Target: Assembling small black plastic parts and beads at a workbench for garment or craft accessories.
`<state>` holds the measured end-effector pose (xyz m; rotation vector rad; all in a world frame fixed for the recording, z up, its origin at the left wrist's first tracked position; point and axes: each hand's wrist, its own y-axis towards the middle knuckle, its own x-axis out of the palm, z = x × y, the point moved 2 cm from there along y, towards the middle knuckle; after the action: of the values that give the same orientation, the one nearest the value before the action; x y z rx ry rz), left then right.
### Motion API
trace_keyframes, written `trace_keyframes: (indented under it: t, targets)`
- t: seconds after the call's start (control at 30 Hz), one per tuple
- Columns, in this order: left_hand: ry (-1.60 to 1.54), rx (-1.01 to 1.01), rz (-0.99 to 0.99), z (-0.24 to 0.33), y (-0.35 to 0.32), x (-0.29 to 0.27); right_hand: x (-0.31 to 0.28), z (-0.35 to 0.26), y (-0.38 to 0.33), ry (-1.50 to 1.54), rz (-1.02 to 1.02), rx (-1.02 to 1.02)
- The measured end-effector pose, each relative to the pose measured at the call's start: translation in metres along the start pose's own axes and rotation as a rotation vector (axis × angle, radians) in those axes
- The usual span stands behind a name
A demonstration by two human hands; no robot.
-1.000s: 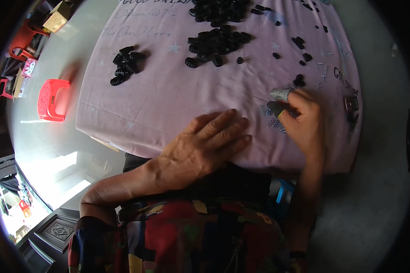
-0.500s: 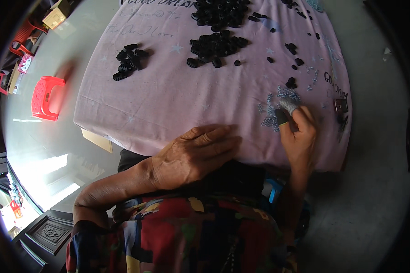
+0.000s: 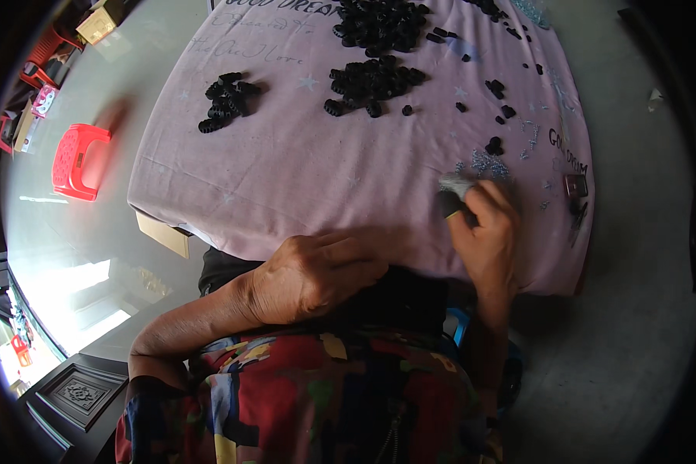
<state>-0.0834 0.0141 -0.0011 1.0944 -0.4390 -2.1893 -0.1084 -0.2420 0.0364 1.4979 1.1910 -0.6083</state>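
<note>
My left hand (image 3: 313, 277) is over the near edge of the pink cloth-covered table, fingers bent and pressed together; whatever they hold, if anything, is hidden. My right hand (image 3: 483, 232) is at the near right of the cloth, thumb and index finger drawn together, slightly blurred. A grey cover (image 3: 457, 182) sits on its index finger and a black one (image 3: 449, 204) on its thumb. What lies between those tips cannot be made out. Just beyond this hand is a scatter of tiny silvery-blue pieces (image 3: 489, 165), partly covered by it. A small black ribbed piece (image 3: 494, 145) lies past them.
Black ribbed pieces lie in a large far pile (image 3: 379, 27), a middle pile (image 3: 371, 81) and a smaller left pile (image 3: 226, 100). Loose ones dot the right side. A small dark reddish object (image 3: 575, 186) rests by the right edge. A red plastic stool (image 3: 76, 164) stands on the floor at left.
My right hand has moved left across the silvery-blue pieces. My left hand has drawn slightly back toward my body, its fingers more bent. The view has shifted a little.
</note>
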Motion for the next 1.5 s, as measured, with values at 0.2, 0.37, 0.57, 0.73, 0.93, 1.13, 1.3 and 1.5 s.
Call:
trace_keyframes:
  t: [0.2,0.37,0.57,0.73,0.93,1.13,1.3,1.5]
  targets:
    - [-0.024,-0.037,-0.013,-0.001,0.002,-0.001,0.002,-0.002,-0.005,0.066,-0.038,-0.007]
    - [-0.042,-0.062,-0.026,0.001,0.004,-0.002,-0.010,-0.004,-0.008,0.191,0.046,0.151]
    - [-0.188,-0.213,-0.048,0.002,0.009,-0.005,-0.004,-0.006,-0.010,0.056,-0.055,0.041]
    - [-0.293,-0.325,-0.022,-0.003,0.022,-0.008,-0.001,0.004,-0.011,0.033,-0.077,0.044]
    - [-0.272,-0.349,0.033,-0.010,0.038,-0.005,0.003,0.001,-0.009,0.068,0.028,-0.044]
    - [-0.195,-0.354,0.050,-0.016,0.044,-0.003,0.009,0.006,-0.008,0.223,-0.018,0.064]
    - [-0.787,-0.769,0.032,-0.019,0.060,-0.004,0.007,-0.012,0.001,0.508,0.047,0.112]
    - [-0.832,-0.707,0.104,-0.031,0.061,0.008,0.011,-0.022,0.004,0.602,0.024,0.036]
